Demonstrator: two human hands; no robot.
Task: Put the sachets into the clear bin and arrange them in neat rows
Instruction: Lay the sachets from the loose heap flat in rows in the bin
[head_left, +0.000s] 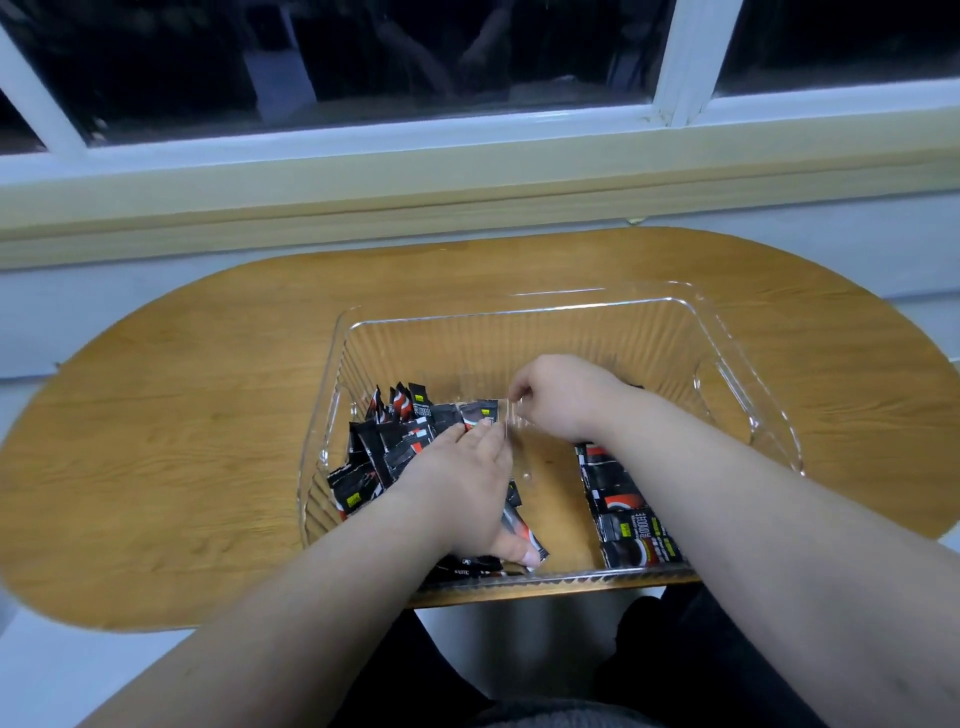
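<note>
Background: a white-framed window with dark panes runs across 12 o'clock, with a pale sill below it.
Surface: an oval wooden table carries the clear bin, which sits toward the table's 5 o'clock edge, close to the person.
Bin, 9 o'clock side: a loose pile of sachets, black and red, lies jumbled. Some stand on edge against the wall and none are lined up.
Left hand: it lies flat on the pile with straight fingers pointing to 12 o'clock. The grip is released and it presses rather than holds.
Single sachet: it lies at the pile's 1 o'clock corner, just past the left fingertips, with its long axis running 9 to 3 o'clock.
Right hand: it is near the bin's centre with its fingers curled. The grip seems to pinch the single sachet's 3 o'clock end, though blur hides the exact contact.
Bin, 4 o'clock side: a laid row of sachets runs 12 to 6 o'clock along the wall, partly under the right forearm.
Relation for the move: the sachet extends toward 9 o'clock from the right grip, and the row lies at that grip's 5 o'clock. The right hand is the nearer one to the row.
Judgement: the sachet probably has to be swung round to match its neighbours before it joins the row. Most of the sorting appears undone.
</note>
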